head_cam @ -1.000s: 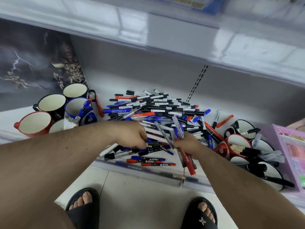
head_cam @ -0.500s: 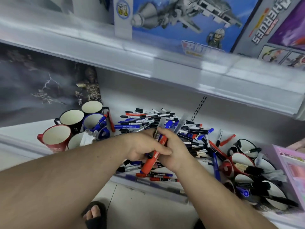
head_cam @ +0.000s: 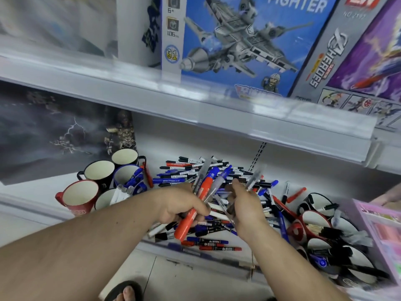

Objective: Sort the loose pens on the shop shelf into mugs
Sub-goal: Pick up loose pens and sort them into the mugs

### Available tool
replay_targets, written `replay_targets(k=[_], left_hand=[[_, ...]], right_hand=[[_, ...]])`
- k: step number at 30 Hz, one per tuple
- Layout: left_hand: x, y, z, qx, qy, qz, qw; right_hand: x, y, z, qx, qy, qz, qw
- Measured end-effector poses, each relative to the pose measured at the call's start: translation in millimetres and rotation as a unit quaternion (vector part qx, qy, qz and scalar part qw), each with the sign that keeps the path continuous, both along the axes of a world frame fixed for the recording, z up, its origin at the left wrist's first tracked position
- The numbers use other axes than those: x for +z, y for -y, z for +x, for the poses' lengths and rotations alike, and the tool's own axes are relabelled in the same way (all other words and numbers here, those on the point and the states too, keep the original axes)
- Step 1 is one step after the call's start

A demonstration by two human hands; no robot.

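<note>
**Both hands full above a heap of shop-shelf pens**

A loose pile of pens point(head_cam: 208, 187), in red, blue and black, covers the middle of the lower shelf point(head_cam: 32, 198). Above it, the person's left hand point(head_cam: 180, 207) grips a bundle led by a thick red marker point(head_cam: 193, 209) with a blue-capped marker point(head_cam: 213, 172) and some clear-barrelled pens beside it, all tilted up and to the right. Just beside it, the right hand point(head_cam: 245, 205) closes its fingers round thin clear pens point(head_cam: 252, 179); motion blur hides how many.

To the left of the pile stand mugs: a red mug point(head_cam: 78, 198), a black mug point(head_cam: 97, 172), a blue mug point(head_cam: 128, 177) with blue pens in it, and another black mug point(head_cam: 127, 157) behind. To the right, a second group of mugs point(head_cam: 314, 222) holds black pens, next to a pink box point(head_cam: 382, 231) at the frame's edge.

On the upper shelf point(head_cam: 195, 103) sit a blue fighter-jet building-set box point(head_cam: 238, 44) and a grey superhero set box point(head_cam: 325, 61). A dark lightning-print box point(head_cam: 47, 131) stands behind the left mugs. A sandalled foot point(head_cam: 125, 292) shows on the floor below.
</note>
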State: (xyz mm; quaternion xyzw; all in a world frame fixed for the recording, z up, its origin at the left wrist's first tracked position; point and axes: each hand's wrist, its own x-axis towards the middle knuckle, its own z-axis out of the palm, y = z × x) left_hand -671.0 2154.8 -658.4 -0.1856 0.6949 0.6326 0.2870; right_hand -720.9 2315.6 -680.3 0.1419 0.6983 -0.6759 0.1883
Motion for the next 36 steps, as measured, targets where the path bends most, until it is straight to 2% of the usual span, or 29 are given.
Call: replay_targets(k=[6,9,14,19,20,21,22,23,24,26,28,32,36], left_hand=[[6,-5,-2,0.105,-0.033,0.080,0.991],[8,-13,0,0.086,-0.049,0.065,0.993],[9,-21,4,0.018,-0.071,-0.036,0.997],[6,-25,1,-0.006,-0.078,-0.104,0.991],[5,-24,-1,-0.004,-0.074,-0.111,0.991],[4,-23,-2,-0.004,-0.066,-0.114,0.991],[4,-23,-2,-0.006,-0.060,-0.116,0.991],[3,-23,-2,-0.013,-0.056,-0.120,0.991],[1,-23,-3,-0.021,-0.053,-0.130,0.990],[-2,-24,-4,-0.037,-0.052,-0.152,0.986],[-5,-23,-6,-0.044,-0.047,-0.155,0.986],[-12,-20,-10,-0.041,-0.041,-0.166,0.985],[-20,-15,-12,-0.031,-0.038,-0.164,0.985]], right_hand=[[10,-1,19,0.102,-0.107,0.043,0.988],[21,1,26,0.145,-0.053,0.004,0.988],[29,-11,15,0.242,0.101,-0.048,0.964],[20,-35,-3,0.322,0.141,-0.094,0.931],[10,-40,-11,0.310,0.147,-0.052,0.938],[-5,-48,-20,0.285,0.140,0.033,0.948],[-24,-56,-29,0.262,0.118,0.157,0.945],[-45,-67,-36,0.258,0.091,0.289,0.917],[-65,-78,-40,0.276,0.076,0.393,0.874],[-99,-100,-42,0.329,0.087,0.507,0.792],[-126,-117,-43,0.344,0.117,0.547,0.755],[-151,-122,-48,0.326,0.174,0.529,0.764],[-165,-116,-51,0.382,0.198,0.557,0.710]])
